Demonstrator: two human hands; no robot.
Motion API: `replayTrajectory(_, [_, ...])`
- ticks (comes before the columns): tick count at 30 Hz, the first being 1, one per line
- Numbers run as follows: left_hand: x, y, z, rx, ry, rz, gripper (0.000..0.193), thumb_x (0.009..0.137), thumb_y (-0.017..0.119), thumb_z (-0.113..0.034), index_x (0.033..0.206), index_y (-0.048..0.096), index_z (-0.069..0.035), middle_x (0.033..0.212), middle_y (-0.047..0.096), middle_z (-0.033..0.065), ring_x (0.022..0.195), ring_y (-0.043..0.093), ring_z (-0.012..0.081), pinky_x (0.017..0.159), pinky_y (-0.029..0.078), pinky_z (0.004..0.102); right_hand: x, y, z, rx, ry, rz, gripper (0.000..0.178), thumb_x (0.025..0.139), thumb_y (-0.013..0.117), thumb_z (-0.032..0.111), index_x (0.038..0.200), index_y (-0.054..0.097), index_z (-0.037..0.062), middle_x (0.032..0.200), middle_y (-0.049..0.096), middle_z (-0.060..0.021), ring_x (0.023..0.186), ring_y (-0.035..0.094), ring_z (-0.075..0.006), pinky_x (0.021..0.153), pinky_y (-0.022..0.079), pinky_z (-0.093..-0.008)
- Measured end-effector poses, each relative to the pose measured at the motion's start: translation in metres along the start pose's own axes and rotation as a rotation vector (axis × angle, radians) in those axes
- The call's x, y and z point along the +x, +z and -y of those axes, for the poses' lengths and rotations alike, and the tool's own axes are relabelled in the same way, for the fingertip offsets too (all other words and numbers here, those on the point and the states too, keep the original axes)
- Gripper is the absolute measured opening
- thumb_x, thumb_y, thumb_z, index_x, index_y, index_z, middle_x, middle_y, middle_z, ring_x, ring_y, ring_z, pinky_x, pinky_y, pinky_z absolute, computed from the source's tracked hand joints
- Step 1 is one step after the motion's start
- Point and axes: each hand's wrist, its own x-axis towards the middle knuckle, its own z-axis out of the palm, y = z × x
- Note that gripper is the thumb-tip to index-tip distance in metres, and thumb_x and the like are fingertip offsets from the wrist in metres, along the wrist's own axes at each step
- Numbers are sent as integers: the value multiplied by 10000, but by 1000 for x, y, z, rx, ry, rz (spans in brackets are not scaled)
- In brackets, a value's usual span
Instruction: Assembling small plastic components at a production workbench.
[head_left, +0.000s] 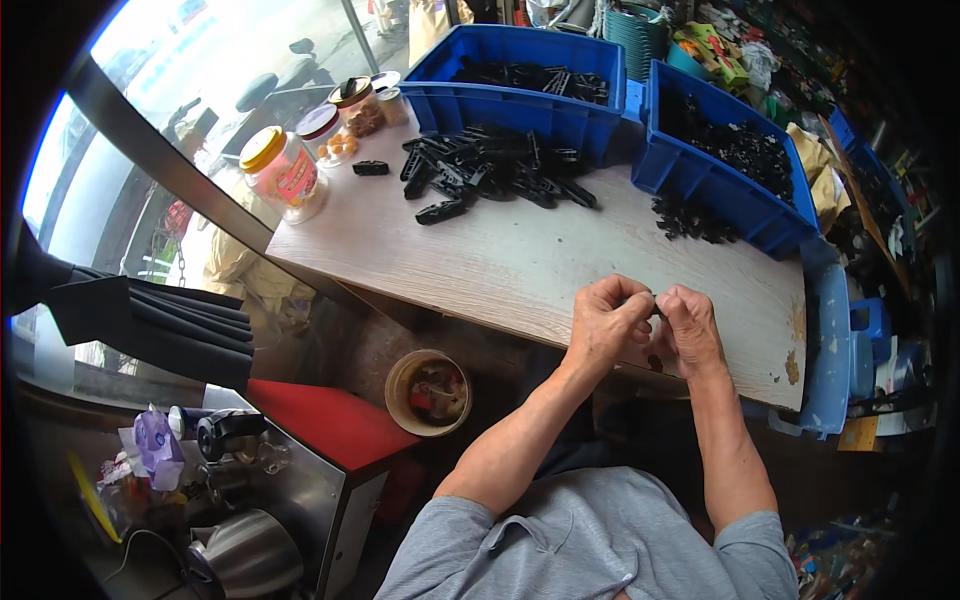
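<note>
My left hand [608,318] and my right hand [695,328] meet above the front edge of the wooden table [480,265]. Their fingers pinch a small black part [656,304] between them, mostly covered by the fingertips, so its exact kind is hidden. Farther back on the tabletop lies a pile of long black plastic clip-like pieces [490,170]. A smaller heap of tiny black parts [692,220] sits beyond my right hand, beside a blue bin [715,190] full of similar parts. Another blue bin [510,112], behind the long pieces, holds more black pieces.
Lidded jars [285,180] stand at the table's far left, near the window. Below on the floor is a round waste bucket [428,393]. To its left are a red-topped cabinet [325,420] and a metal kettle [245,555]. A light-blue crate [828,340] borders the table's right side.
</note>
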Motion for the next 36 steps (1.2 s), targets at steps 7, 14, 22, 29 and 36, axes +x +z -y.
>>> replayTrajectory(7, [2, -5, 14, 180, 179, 62, 157, 896, 676, -122, 951, 642, 21, 731, 636, 39, 590, 577, 63, 548, 486, 211, -1, -2, -10, -8, -113, -112, 363, 877, 664, 366, 703, 494, 98, 523, 446, -1, 406, 440, -100, 384, 458, -283])
replayTrajectory(14, [38, -126, -77, 1218, 913, -738, 237, 850, 702, -115, 1051, 638, -7, 1018, 649, 183, 970, 597, 363, 888, 459, 424, -8, -44, -6, 273, -95, -325, 293, 935, 586, 286, 725, 512, 95, 442, 348, 8, 404, 507, -150, 551, 607, -434])
replayTrajectory(22, [55, -174, -103, 1554, 507, -854, 265, 929, 596, -329, 973, 737, -109, 971, 704, 128, 946, 632, 336, 872, 474, 426, -7, -148, 14, 372, -55, -993, 369, 859, 671, 415, 917, 568, 65, 451, 344, -9, 440, 478, -176, 616, 592, -431])
replayTrajectory(29, [40, -144, -71, 1291, 658, -508, 127, 837, 713, -154, 883, 701, -36, 850, 697, 115, 794, 640, 283, 748, 495, 371, 7, -161, 8, 155, -4, -885, 255, 855, 707, 290, 941, 615, 69, 456, 361, -8, 437, 477, -156, 550, 581, -400])
replayTrajectory(36, [30, -88, -39, 1453, 716, -225, 173, 758, 725, -98, 907, 638, -110, 867, 642, 81, 855, 585, 300, 764, 453, 413, 45, -142, 19, -152, 119, -784, 265, 857, 716, 258, 1054, 669, 88, 568, 445, -11, 437, 467, -119, 435, 523, -317])
